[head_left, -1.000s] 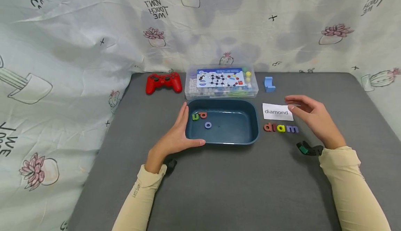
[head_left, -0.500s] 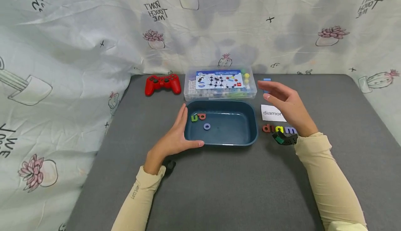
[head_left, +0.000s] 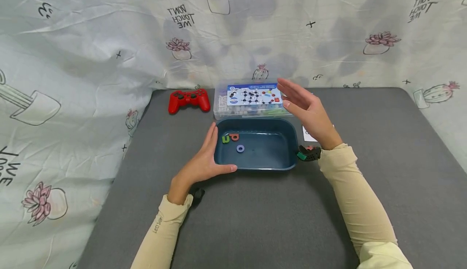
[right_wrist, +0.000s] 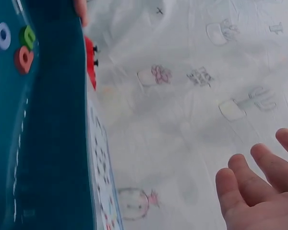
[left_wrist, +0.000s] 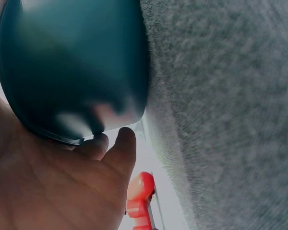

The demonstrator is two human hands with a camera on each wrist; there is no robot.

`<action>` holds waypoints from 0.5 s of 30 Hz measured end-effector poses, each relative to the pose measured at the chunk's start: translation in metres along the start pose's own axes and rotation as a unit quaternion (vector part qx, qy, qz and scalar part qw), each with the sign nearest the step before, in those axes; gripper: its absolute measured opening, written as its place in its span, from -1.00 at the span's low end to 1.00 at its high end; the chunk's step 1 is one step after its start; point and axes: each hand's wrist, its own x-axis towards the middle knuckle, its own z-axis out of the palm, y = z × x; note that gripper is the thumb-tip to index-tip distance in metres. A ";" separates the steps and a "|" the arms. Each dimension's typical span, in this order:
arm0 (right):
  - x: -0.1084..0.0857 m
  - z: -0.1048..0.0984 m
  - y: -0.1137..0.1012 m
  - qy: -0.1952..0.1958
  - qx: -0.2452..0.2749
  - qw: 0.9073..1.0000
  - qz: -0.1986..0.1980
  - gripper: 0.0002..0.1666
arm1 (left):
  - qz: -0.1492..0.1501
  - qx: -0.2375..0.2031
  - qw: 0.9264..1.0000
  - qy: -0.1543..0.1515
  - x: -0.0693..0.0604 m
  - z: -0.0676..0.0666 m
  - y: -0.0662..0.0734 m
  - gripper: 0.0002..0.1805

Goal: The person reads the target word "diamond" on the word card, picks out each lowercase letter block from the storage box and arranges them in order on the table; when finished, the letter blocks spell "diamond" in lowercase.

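While the left hand touches the tray, 3 letters lie inside.

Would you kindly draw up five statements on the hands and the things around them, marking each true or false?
1. A purple letter o lies in the dark blue tray. True.
2. The left hand is well away from the tray. False: the left hand touches its left end.
3. The red game controller lies left of the clear plastic kit box. True.
4. The right hand grips the controller. False: the right hand is apart from it.
5. The tray holds a green letter. True.
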 end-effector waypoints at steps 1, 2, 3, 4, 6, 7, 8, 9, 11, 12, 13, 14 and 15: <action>0.002 0.004 0.001 -0.004 0.004 1.000 0.000 -0.29 | 0.000 0.000 1.000 0.000 0.000 0.000 -0.001 0.46; 0.005 0.009 0.002 -0.007 0.003 1.000 0.001 -0.29 | -0.001 0.001 1.000 0.000 0.000 0.000 -0.001 0.46; 0.007 0.013 0.003 -0.012 0.006 1.000 0.000 -0.28 | -0.002 0.001 1.000 -0.001 0.000 0.000 -0.002 0.46; 0.009 0.017 0.005 -0.019 0.013 1.000 0.000 -0.27 | -0.002 0.001 1.000 -0.001 0.000 0.001 -0.003 0.46; 0.013 0.024 0.007 -0.033 0.020 0.999 -0.004 -0.24 | -0.002 0.001 1.000 0.000 0.000 0.001 -0.004 0.46; 0.016 0.027 0.009 -0.043 0.023 0.999 -0.007 -0.22 | -0.001 0.001 1.000 0.001 0.000 0.001 -0.004 0.46; 0.018 0.030 0.011 -0.051 0.024 0.998 -0.011 -0.20 | 0.000 0.001 1.000 0.002 0.000 0.001 -0.004 0.46; 0.020 0.033 0.013 -0.061 0.029 0.998 -0.014 -0.17 | 0.001 0.001 1.000 0.003 0.000 0.001 -0.004 0.46; 0.025 0.038 0.017 -0.077 0.023 0.997 -0.019 -0.13 | 0.004 0.002 1.000 0.003 0.001 0.001 -0.004 0.46; 0.026 0.041 0.020 -0.085 0.019 0.996 -0.019 -0.10 | 0.004 0.003 1.000 0.004 0.001 0.001 -0.005 0.46; 0.027 0.044 0.023 -0.093 0.014 0.995 -0.017 -0.09 | 0.004 0.004 1.000 0.004 0.001 0.001 -0.005 0.47; 0.028 0.047 0.025 -0.099 0.005 0.995 -0.014 -0.07 | 0.003 0.004 1.000 0.003 0.001 0.001 -0.005 0.47; 0.029 0.050 0.028 -0.107 -0.003 0.994 -0.010 -0.05 | 0.003 0.005 1.000 0.003 0.001 0.001 -0.005 0.47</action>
